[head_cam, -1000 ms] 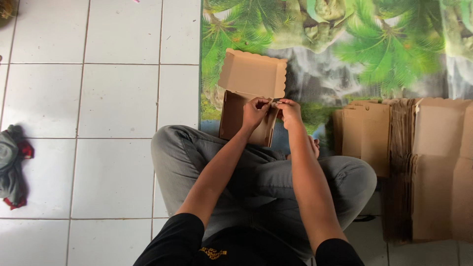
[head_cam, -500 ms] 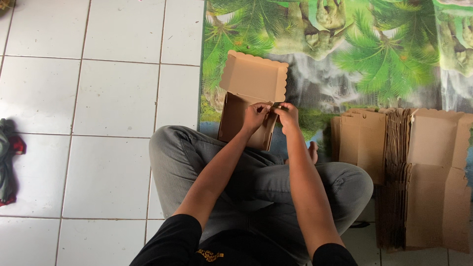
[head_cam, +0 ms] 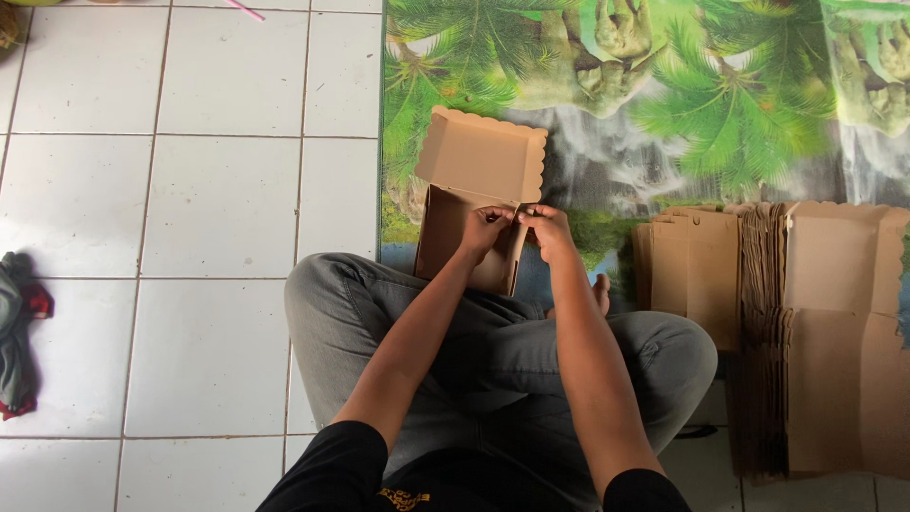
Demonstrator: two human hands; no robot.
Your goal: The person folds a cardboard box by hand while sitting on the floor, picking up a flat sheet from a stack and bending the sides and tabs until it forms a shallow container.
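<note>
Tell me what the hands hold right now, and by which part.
Both the left hand and right hand pinch the brown cardboard box at its right hinge corner.

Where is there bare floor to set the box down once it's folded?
Free: the white tiles on the person's left, between the mat edge and the cloth bundle; also the mat beyond the box. Crowded: the right side, filled by flat cardboard stacks. Both hands pinch the box.

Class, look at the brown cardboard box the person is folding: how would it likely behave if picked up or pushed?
The cardboard box is probably light: the left hand and right hand hold it by fingertips. Its thin walls and scalloped lid likely flex. Standing on edge, half-folded, it would probably tip over easily.
</note>
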